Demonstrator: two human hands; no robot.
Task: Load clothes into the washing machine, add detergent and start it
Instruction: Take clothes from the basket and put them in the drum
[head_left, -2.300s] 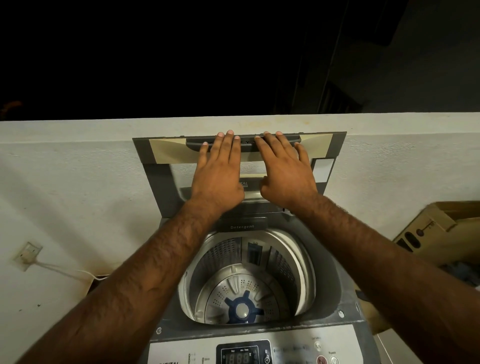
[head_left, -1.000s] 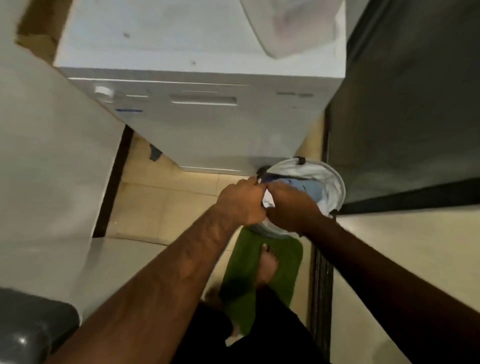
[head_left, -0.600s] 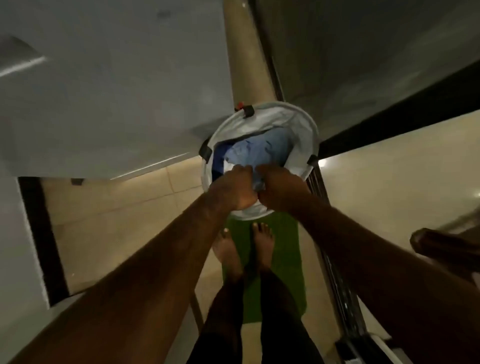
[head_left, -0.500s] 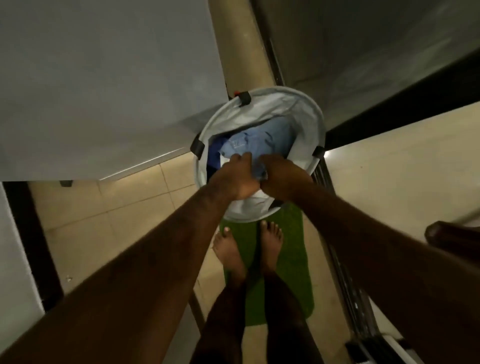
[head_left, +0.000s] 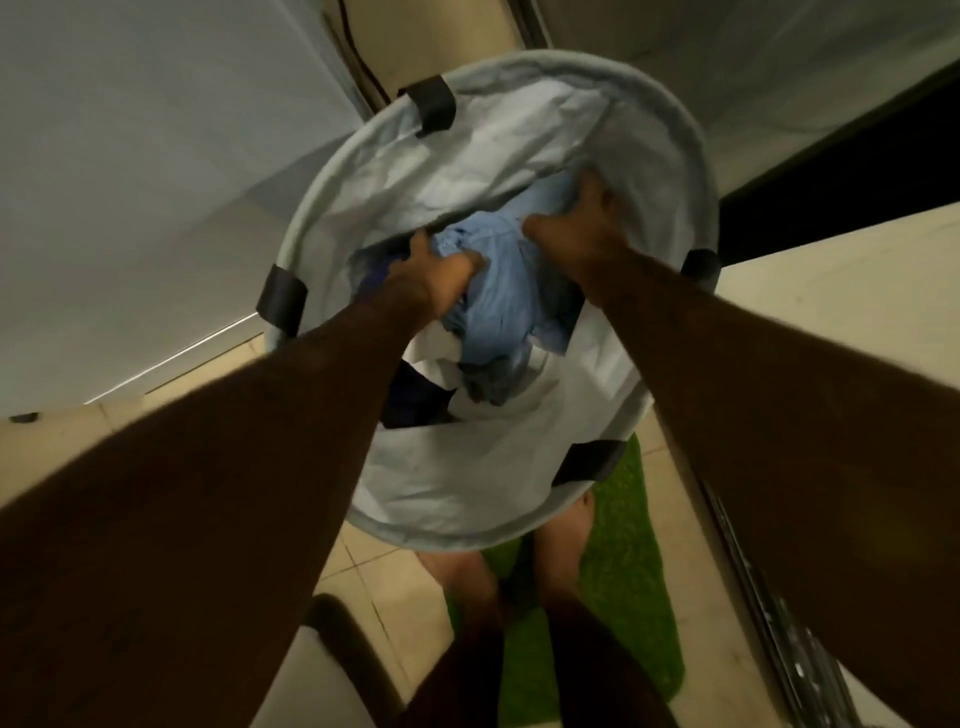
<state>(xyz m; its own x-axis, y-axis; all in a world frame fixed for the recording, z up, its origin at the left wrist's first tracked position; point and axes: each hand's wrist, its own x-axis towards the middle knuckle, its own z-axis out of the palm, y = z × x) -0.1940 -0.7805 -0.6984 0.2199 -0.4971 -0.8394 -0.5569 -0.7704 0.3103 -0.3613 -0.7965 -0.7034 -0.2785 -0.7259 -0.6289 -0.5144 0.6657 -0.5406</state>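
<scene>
- Clothes (head_left: 488, 332): heaped in the bottom of the laundry basket (head_left: 467, 493), nearer its far wall than its near wall, well below the rim.
- Topmost in the heap: light blue garment (head_left: 501, 306), crumpled, bunched between the two hands.
- Below it, toward the near wall: white garment (head_left: 434, 353) and dark blue garment (head_left: 410, 402), the dark one partly hidden behind the left forearm.
- Left hand (head_left: 431, 275): down inside the basket from the left side of the rim, fingers curled into the left part of the light blue garment, gripping a fold of it.
- Right hand (head_left: 576, 223): deeper in, close to the far-right wall, thumb laid out on top of the cloth, fingers dug into the light blue garment and mostly hidden by it; grasping that garment too.
- Basket itself: round, pale grey fabric with a creased lining, open at the top, four black tabs (head_left: 280, 301) spaced around the rim.
- Beneath the near rim: green mat (head_left: 618, 597) on the tiled floor (head_left: 384, 597), with bare feet (head_left: 582, 514) partly covered by the basket's edge; impossible to tell whether standing on the floor or lifted.
- Left of the basket: large white panel (head_left: 156, 156), its lower edge just above the tiles.
- Right of the basket: dark floor track (head_left: 769, 597) along the edge of the tiles.
</scene>
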